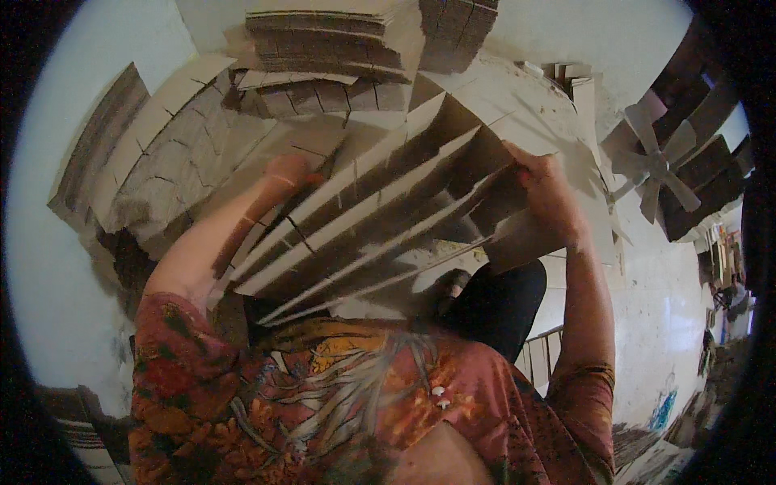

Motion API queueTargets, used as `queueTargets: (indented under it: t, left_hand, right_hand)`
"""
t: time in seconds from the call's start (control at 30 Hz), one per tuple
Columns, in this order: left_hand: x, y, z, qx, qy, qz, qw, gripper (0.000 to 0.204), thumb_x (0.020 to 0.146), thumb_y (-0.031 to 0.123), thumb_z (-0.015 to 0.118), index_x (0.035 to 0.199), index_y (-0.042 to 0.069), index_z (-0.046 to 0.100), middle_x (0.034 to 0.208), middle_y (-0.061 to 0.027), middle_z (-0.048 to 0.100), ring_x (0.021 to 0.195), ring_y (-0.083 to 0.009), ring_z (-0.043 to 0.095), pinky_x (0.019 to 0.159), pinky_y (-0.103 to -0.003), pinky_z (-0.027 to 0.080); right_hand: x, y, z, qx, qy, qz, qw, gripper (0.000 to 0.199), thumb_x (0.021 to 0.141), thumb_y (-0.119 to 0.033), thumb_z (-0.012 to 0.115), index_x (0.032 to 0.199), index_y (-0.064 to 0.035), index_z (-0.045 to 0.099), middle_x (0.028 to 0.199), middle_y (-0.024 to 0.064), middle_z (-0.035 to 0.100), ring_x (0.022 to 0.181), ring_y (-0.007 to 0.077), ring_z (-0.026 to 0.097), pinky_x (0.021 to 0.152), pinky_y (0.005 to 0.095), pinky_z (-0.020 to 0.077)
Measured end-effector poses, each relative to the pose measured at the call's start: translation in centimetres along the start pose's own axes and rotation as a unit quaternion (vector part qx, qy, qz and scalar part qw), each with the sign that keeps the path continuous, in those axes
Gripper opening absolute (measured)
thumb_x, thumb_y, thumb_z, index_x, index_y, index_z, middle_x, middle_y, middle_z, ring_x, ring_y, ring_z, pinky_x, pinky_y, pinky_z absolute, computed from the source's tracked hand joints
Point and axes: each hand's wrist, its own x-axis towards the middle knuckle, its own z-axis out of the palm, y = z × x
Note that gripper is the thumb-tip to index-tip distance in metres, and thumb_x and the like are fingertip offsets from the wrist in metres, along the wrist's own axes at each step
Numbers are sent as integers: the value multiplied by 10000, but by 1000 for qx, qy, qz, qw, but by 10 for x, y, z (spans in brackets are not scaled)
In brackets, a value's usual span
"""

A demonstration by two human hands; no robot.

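Observation:
A cardboard divider (356,206) made of several long slotted strips is fanned out at an angle in front of my chest. My right hand (540,178) grips its upper right part, thumb along the edge and the other fingers hidden behind the board. On the far left side of the strips, my left hand (293,174) is closed at the edge of a strip. Its fingertips are partly covered. Strips meet closely at the lower left and spread apart toward the upper right.
Flat slotted cardboard pieces (170,145) lie at the left. A tall cardboard stack (323,36) stands at the far side, with a smaller stack (578,81) to its right. A fan with pale blades (659,162) is at the right. My dark-clad knee (509,303) shows below the divider.

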Motion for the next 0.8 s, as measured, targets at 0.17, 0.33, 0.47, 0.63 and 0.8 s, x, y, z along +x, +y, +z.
queueTargets:
  t: [0.17, 0.33, 0.47, 0.63, 0.8]
  left_hand:
    - [11, 23, -45, -31, 390, 211, 896, 530, 844, 348, 594, 1242, 21, 469, 1315, -175, 435, 1226, -333, 395, 1022, -406, 320]
    - [15, 81, -142, 46, 504, 253, 825, 551, 862, 326, 572, 1284, 8, 414, 1383, -162, 348, 1259, -355, 326, 1023, -401, 323]
    - [41, 108, -179, 149, 468, 211, 845, 588, 843, 332, 592, 1333, 91, 376, 1412, -119, 322, 1271, -366, 315, 1037, -397, 305]
    - [78, 115, -207, 88, 356, 204, 908, 497, 811, 331, 624, 1232, 95, 505, 1251, -119, 508, 1133, -331, 473, 949, -396, 379]
    - [82, 99, -233, 37, 328, 287, 899, 278, 781, 259, 677, 1009, 98, 676, 907, -83, 676, 833, -223, 622, 762, -364, 468]
  right_hand:
    - [31, 14, -7, -12, -14, 70, 997, 519, 728, 91, 468, 1210, -90, 537, 1025, 240, 593, 964, 324, 587, 851, 332, 429]
    - [52, 42, -4, -6, 27, -51, 998, 525, 727, 71, 469, 1215, -111, 539, 949, 268, 591, 880, 360, 600, 788, 362, 457]
    - [71, 55, -13, -81, 27, 9, 996, 510, 736, 53, 458, 1209, -115, 546, 899, 277, 592, 841, 383, 599, 768, 384, 464]
    - [92, 98, -12, -180, 62, 58, 980, 439, 779, -3, 508, 1209, -89, 520, 1053, 206, 594, 960, 377, 576, 801, 429, 473]
    - [61, 76, -12, -134, 250, -42, 958, 431, 796, -53, 550, 1224, -53, 495, 1212, 188, 514, 1055, 384, 525, 833, 406, 468]
